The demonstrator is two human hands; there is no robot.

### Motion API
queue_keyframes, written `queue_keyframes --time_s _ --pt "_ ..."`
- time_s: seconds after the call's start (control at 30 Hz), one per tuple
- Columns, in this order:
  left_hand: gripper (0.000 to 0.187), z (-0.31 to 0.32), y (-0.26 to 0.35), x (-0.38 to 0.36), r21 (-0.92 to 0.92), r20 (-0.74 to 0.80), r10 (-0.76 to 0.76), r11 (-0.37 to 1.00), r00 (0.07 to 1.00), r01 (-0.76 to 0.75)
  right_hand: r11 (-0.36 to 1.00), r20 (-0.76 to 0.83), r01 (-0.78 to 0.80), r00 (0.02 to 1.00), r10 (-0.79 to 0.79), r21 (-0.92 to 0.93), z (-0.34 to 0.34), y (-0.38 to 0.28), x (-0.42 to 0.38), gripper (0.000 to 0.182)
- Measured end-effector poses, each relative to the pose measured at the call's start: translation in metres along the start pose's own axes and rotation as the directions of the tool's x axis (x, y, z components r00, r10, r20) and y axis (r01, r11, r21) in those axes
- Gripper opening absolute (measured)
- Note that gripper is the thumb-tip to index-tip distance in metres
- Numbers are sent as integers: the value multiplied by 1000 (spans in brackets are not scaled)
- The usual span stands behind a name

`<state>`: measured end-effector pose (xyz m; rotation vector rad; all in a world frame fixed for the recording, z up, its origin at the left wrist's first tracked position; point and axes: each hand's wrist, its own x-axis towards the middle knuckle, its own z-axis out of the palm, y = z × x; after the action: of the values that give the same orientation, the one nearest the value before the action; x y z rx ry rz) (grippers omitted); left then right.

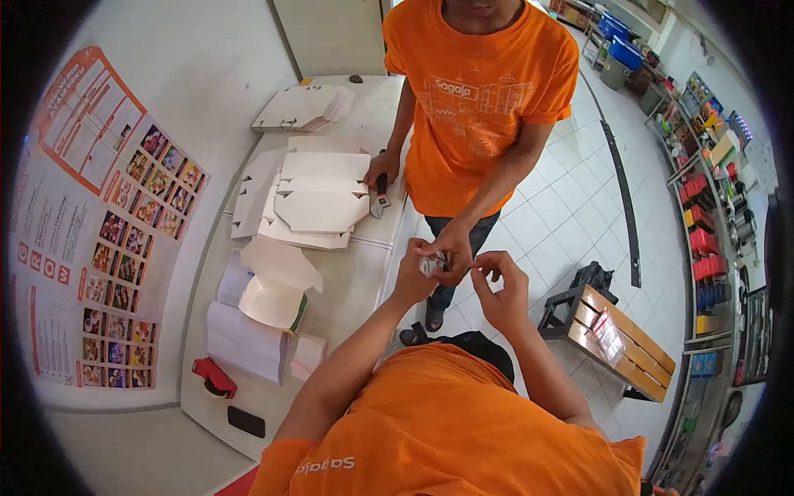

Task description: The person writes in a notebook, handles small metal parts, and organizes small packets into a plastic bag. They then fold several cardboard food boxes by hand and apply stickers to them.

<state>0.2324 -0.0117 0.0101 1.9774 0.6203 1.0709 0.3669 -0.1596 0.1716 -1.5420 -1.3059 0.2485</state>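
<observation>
My left hand (416, 277) is closed around a small, clear, shiny item (432, 264), perhaps a plastic packet; its kind is too small to make out. A co-worker's hand (451, 246) reaches in from above and touches the same item. To the right, my right hand (501, 291) is raised with thumb and forefinger pinched close to the co-worker's fingertips. Whatever is in that pinch, if anything, is too small to name. The co-worker's other hand (385, 168) rests by the table edge with an adjustable wrench (380, 198).
On the white table (351, 285) at left lie flat box blanks (322, 194), an open carton (273, 302), papers (244, 339), a red tape dispenser (215, 380) and a phone (246, 422). A wooden bench (628, 347) stands at right, before loaded shelves (703, 240).
</observation>
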Motion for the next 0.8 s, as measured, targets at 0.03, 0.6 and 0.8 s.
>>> queue_keyframes --time_s 0.03,0.6,0.8 --pt "51 -3 2 0 -23 5 -57 998 998 57 1000 7 -1 1000 1 9 0 -2 -1 16" --pt "50 -32 18 -13 71 -64 -41 996 997 45 995 161 -33 987 18 91 11 -11 -3 16" --pt "50 -39 26 -13 -158 -79 -120 982 990 106 999 285 7 958 -22 53 15 -16 -12 21"
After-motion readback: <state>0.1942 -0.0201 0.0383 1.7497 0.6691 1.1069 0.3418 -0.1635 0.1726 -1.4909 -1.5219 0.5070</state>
